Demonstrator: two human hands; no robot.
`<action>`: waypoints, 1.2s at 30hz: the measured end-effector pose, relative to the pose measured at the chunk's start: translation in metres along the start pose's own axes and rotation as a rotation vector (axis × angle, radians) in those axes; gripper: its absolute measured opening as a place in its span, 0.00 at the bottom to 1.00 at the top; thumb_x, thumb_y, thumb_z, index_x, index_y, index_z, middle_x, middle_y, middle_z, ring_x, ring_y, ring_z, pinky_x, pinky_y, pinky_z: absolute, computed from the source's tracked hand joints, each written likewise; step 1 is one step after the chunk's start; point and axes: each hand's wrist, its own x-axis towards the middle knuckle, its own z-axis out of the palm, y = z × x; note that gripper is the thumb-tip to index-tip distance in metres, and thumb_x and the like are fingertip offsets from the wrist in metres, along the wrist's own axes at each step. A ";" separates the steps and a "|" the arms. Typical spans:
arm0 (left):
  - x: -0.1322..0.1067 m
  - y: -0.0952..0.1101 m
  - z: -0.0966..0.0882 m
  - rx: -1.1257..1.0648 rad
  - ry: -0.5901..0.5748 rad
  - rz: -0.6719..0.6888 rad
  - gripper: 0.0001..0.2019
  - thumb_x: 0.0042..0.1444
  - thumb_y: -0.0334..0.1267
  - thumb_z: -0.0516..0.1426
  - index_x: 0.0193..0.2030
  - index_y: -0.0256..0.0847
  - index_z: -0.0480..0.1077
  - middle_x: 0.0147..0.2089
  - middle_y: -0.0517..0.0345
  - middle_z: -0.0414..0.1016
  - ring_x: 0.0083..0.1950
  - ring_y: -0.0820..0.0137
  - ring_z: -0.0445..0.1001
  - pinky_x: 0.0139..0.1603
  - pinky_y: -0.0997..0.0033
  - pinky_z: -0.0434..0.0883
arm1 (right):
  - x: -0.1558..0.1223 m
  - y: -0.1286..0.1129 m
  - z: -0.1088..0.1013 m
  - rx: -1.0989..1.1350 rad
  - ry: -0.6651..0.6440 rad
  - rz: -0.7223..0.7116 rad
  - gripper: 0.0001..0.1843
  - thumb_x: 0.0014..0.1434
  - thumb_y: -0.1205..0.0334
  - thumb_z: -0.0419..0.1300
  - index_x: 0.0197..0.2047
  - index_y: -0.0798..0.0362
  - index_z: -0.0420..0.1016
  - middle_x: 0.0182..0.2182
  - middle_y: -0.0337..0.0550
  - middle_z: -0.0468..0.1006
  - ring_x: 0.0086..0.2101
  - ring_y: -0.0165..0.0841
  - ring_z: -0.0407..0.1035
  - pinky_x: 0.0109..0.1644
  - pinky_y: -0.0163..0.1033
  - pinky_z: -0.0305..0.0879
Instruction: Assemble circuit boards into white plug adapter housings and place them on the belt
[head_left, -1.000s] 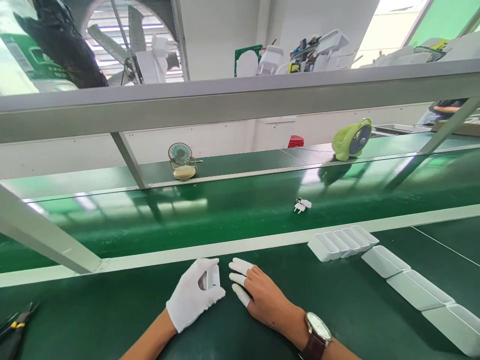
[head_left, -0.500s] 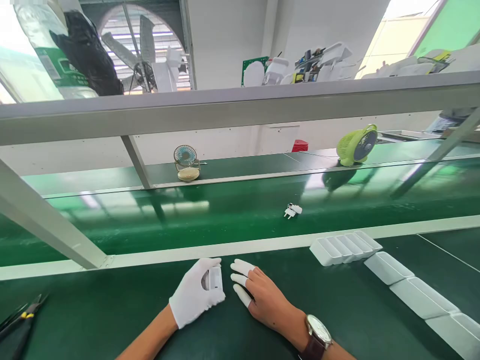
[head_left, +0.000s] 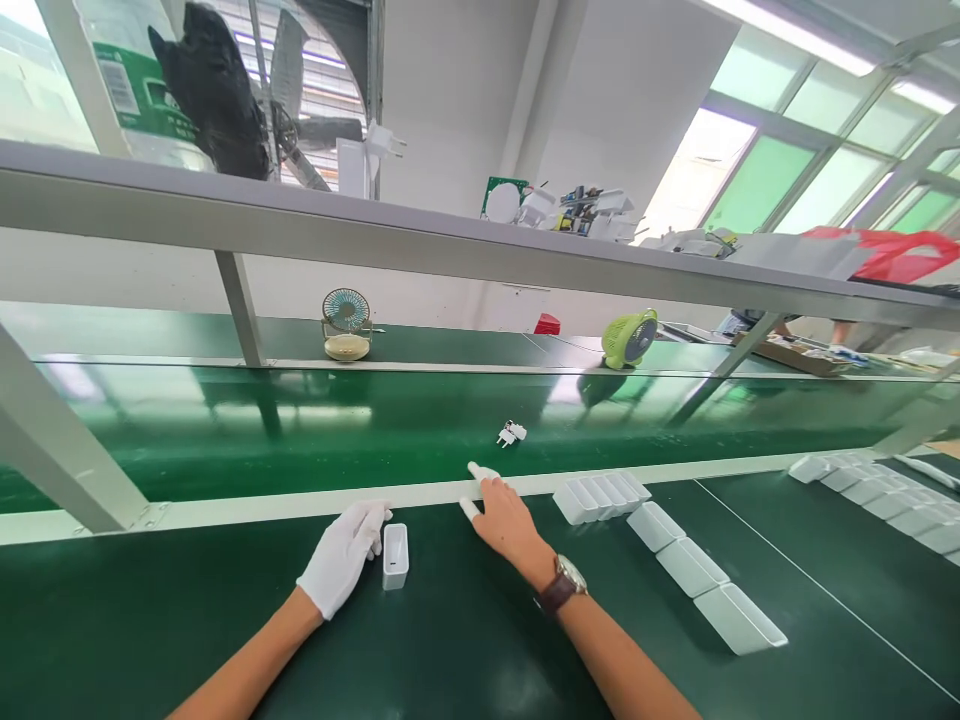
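My left hand (head_left: 347, 557), in a white glove, rests on the dark green bench with its fingers loosely curved and nothing visible in them. Just right of its fingertips stands a small white plastic housing (head_left: 395, 557), open side up, with a small slot inside. My right hand (head_left: 507, 518) wears white finger cots and a wristwatch. It stretches over the pale rail with fingers apart, holding nothing. Beyond its fingertips, a small white plug assembly (head_left: 511, 433) with two pins lies on the green conveyor belt, apart from the hand.
White housings (head_left: 601, 496) stand in a row to the right, with more (head_left: 691, 566) running towards me. A metal shelf beam (head_left: 450, 245) crosses above the belt (head_left: 420, 430). A small fan (head_left: 346, 322) and a green fan (head_left: 628, 338) stand behind it.
My left hand has let go of the housing, which now stands on the bench. My right hand has reached forward towards the plug assembly. The view has turned right.
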 end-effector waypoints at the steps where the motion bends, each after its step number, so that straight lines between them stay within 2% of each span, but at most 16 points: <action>1: 0.001 -0.002 0.000 -0.022 0.004 0.006 0.28 0.63 0.61 0.48 0.49 0.38 0.74 0.43 0.49 0.79 0.31 0.67 0.72 0.36 0.63 0.73 | 0.012 0.010 -0.003 -0.031 -0.008 0.072 0.23 0.65 0.59 0.57 0.62 0.57 0.68 0.50 0.59 0.77 0.51 0.47 0.73 0.56 0.52 0.68; 3: 0.002 -0.005 0.000 -0.048 0.007 0.014 0.30 0.62 0.63 0.48 0.47 0.37 0.75 0.40 0.50 0.79 0.30 0.67 0.72 0.35 0.64 0.72 | 0.037 0.027 -0.009 -0.079 -0.039 0.213 0.22 0.65 0.57 0.59 0.58 0.59 0.70 0.49 0.60 0.77 0.50 0.47 0.73 0.55 0.50 0.67; 5: 0.003 -0.007 0.000 -0.057 -0.003 0.020 0.31 0.62 0.64 0.48 0.46 0.36 0.75 0.36 0.51 0.79 0.29 0.67 0.72 0.36 0.64 0.72 | 0.060 0.038 -0.012 -0.110 -0.082 0.336 0.20 0.66 0.54 0.60 0.55 0.58 0.72 0.49 0.56 0.76 0.49 0.44 0.73 0.55 0.51 0.68; 9: 0.004 -0.009 0.001 -0.084 -0.006 0.026 0.31 0.63 0.64 0.47 0.45 0.36 0.75 0.31 0.53 0.77 0.28 0.67 0.71 0.36 0.64 0.71 | 0.090 0.040 -0.014 -0.131 -0.147 0.503 0.19 0.67 0.50 0.60 0.55 0.54 0.72 0.53 0.48 0.74 0.49 0.40 0.72 0.54 0.53 0.70; 14: 0.006 -0.005 0.001 -0.093 -0.009 0.013 0.30 0.62 0.65 0.46 0.41 0.37 0.74 0.26 0.57 0.73 0.27 0.67 0.70 0.35 0.65 0.71 | 0.104 0.030 -0.014 -0.074 -0.155 0.577 0.19 0.68 0.53 0.60 0.57 0.54 0.71 0.54 0.48 0.74 0.49 0.40 0.72 0.53 0.52 0.72; 20: 0.006 -0.004 -0.002 -0.072 -0.050 0.023 0.28 0.62 0.63 0.47 0.39 0.38 0.74 0.26 0.58 0.73 0.28 0.67 0.70 0.36 0.65 0.70 | 0.105 0.024 -0.023 0.125 -0.176 0.542 0.16 0.68 0.55 0.60 0.54 0.54 0.73 0.51 0.47 0.76 0.46 0.37 0.74 0.49 0.48 0.74; 23: 0.006 -0.003 -0.003 -0.059 -0.049 0.023 0.26 0.62 0.61 0.48 0.38 0.39 0.73 0.26 0.58 0.73 0.28 0.67 0.71 0.35 0.66 0.70 | 0.087 0.019 -0.031 0.255 -0.189 0.474 0.14 0.68 0.55 0.60 0.50 0.55 0.74 0.46 0.45 0.77 0.42 0.35 0.75 0.46 0.45 0.74; 27: 0.007 -0.003 -0.004 -0.029 -0.065 -0.006 0.24 0.62 0.58 0.49 0.37 0.39 0.73 0.26 0.59 0.73 0.29 0.67 0.71 0.36 0.66 0.70 | 0.036 0.006 -0.044 0.454 -0.245 0.328 0.08 0.66 0.59 0.58 0.43 0.55 0.73 0.36 0.42 0.80 0.37 0.36 0.76 0.44 0.43 0.75; 30: 0.007 -0.003 -0.004 -0.013 -0.064 -0.015 0.23 0.61 0.57 0.50 0.38 0.39 0.74 0.27 0.59 0.73 0.29 0.67 0.72 0.36 0.66 0.70 | -0.012 -0.011 -0.057 0.597 -0.315 0.215 0.07 0.61 0.59 0.58 0.40 0.52 0.71 0.37 0.43 0.80 0.39 0.37 0.77 0.45 0.42 0.75; 32: 0.006 -0.003 -0.003 -0.009 -0.055 -0.021 0.23 0.61 0.57 0.51 0.40 0.39 0.75 0.28 0.58 0.74 0.30 0.67 0.72 0.37 0.66 0.71 | -0.039 -0.022 -0.067 0.670 -0.351 0.143 0.06 0.58 0.59 0.59 0.39 0.50 0.70 0.42 0.43 0.80 0.43 0.37 0.76 0.50 0.43 0.74; 34: 0.005 -0.003 -0.003 -0.004 -0.046 -0.028 0.23 0.61 0.57 0.51 0.42 0.38 0.75 0.30 0.57 0.76 0.30 0.67 0.73 0.37 0.66 0.72 | -0.060 -0.030 -0.077 0.669 -0.355 0.063 0.05 0.57 0.61 0.58 0.39 0.48 0.71 0.43 0.42 0.79 0.42 0.36 0.75 0.51 0.44 0.74; 36: 0.004 -0.004 -0.003 0.013 -0.038 -0.033 0.23 0.61 0.56 0.51 0.44 0.37 0.75 0.32 0.55 0.77 0.31 0.66 0.73 0.38 0.65 0.72 | -0.074 -0.036 -0.085 0.556 -0.326 -0.020 0.06 0.58 0.63 0.56 0.40 0.47 0.71 0.40 0.41 0.78 0.37 0.35 0.74 0.45 0.43 0.74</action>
